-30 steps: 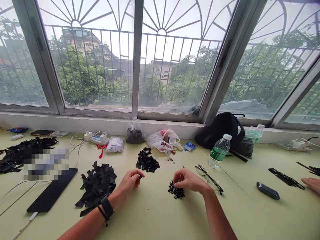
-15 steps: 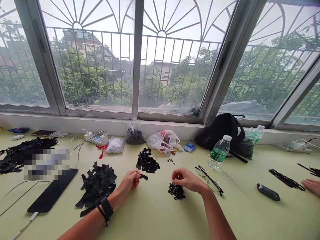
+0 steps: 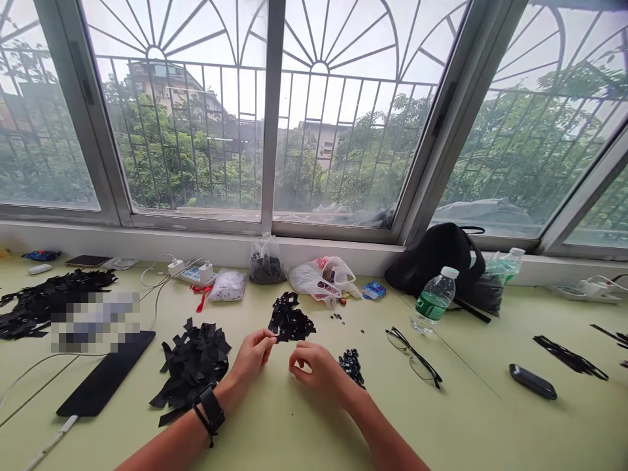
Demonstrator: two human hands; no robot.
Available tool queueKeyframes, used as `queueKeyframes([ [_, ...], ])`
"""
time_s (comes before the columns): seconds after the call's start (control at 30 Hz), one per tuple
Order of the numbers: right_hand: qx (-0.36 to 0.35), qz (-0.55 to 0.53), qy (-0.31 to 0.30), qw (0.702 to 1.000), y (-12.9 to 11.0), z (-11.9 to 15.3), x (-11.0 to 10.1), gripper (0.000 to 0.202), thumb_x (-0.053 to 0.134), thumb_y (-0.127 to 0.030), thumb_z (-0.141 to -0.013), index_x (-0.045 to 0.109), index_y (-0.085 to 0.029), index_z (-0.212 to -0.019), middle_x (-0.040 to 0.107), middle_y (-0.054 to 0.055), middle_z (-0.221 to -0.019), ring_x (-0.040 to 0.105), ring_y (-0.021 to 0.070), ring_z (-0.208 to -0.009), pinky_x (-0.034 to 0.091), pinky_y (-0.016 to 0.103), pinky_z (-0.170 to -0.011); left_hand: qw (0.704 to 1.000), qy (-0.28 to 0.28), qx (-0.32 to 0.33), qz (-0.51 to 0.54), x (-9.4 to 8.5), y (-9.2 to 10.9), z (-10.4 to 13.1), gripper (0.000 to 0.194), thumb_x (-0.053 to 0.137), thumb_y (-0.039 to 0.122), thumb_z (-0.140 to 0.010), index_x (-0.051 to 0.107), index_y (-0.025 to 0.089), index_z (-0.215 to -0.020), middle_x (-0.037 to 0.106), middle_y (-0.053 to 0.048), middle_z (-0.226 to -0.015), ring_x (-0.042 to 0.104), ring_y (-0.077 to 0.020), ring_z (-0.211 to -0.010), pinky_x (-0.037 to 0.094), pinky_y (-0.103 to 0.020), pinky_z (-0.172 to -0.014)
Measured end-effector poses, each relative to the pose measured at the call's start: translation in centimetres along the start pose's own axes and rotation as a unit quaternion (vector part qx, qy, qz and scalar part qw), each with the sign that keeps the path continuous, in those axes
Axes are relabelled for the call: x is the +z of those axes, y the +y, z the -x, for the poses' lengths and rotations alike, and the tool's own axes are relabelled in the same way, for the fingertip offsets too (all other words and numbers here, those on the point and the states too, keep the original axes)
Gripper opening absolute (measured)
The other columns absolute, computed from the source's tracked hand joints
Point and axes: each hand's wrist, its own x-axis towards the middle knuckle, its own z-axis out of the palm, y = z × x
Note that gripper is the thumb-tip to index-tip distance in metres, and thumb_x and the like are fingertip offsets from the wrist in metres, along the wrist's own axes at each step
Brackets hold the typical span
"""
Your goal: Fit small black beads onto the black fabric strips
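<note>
My left hand [image 3: 254, 353] is closed in a pinch on a black strip [image 3: 277, 339]. Only its tip shows, against a small pile of black pieces [image 3: 292, 317] just behind. Close by on the right, my right hand [image 3: 314, 369] has its fingertips pressed together; whatever they hold is too small or hidden to make out. Partly behind that wrist lies a heap of small black rings [image 3: 351, 366]. To the left of my left hand, a larger pile of black strips [image 3: 193, 363] spreads over the table.
Eyeglasses [image 3: 415, 356] and a water bottle [image 3: 434, 301] stand right of the rings. A black flat device [image 3: 108, 379] with a cable lies at left. Along the window are plastic bags [image 3: 321, 278], a power strip [image 3: 193, 271] and a black bag [image 3: 436, 258]. A black case [image 3: 532, 381] lies far right.
My right hand has moved left from the heap of rings to beside my left hand. The left hand has barely moved. Another person's hand at the far right has left the view.
</note>
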Motion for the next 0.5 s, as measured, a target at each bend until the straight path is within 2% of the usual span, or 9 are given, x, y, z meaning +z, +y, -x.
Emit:
queueKeyframes([
  [0.13,-0.009,0.014,0.000,1.000,0.0,0.1,0.6,0.016,0.059,-0.007,-0.077,0.067,-0.021,-0.079,0.058,-0.002,-0.077,0.054,0.0116,-0.069,0.036,0.021,-0.063,1.000,0.002,0.009,-0.013,-0.1,-0.2,-0.1,0.019,0.064,0.035,-0.077,0.057,0.018,-0.076,0.040,0.007,-0.054,0.032,-0.0089,-0.049,0.022,-0.021,-0.047],
  [0.33,-0.001,0.008,-0.002,1.000,-0.4,0.3,0.4,0.016,0.058,-0.006,-0.076,0.066,-0.020,-0.078,0.057,-0.002,-0.077,0.053,0.0112,-0.068,0.035,0.021,-0.062,0.999,0.003,0.025,-0.037,-0.1,0.0,0.1,0.019,0.064,0.036,-0.078,0.059,0.018,-0.076,0.040,0.007,-0.054,0.031,-0.0096,-0.050,0.021,-0.022,-0.047],
  [0.5,0.026,-0.029,0.010,0.999,-0.7,0.1,0.0,0.002,0.064,-0.018,-0.082,0.065,-0.020,-0.082,0.057,-0.002,-0.073,0.049,0.0118,-0.064,0.036,0.022,-0.061,0.994,0.008,0.060,-0.087,0.1,0.9,0.5,0.017,0.064,0.034,-0.078,0.061,0.018,-0.071,0.040,0.007,-0.054,0.033,-0.0107,-0.051,0.026,-0.022,-0.050],
])
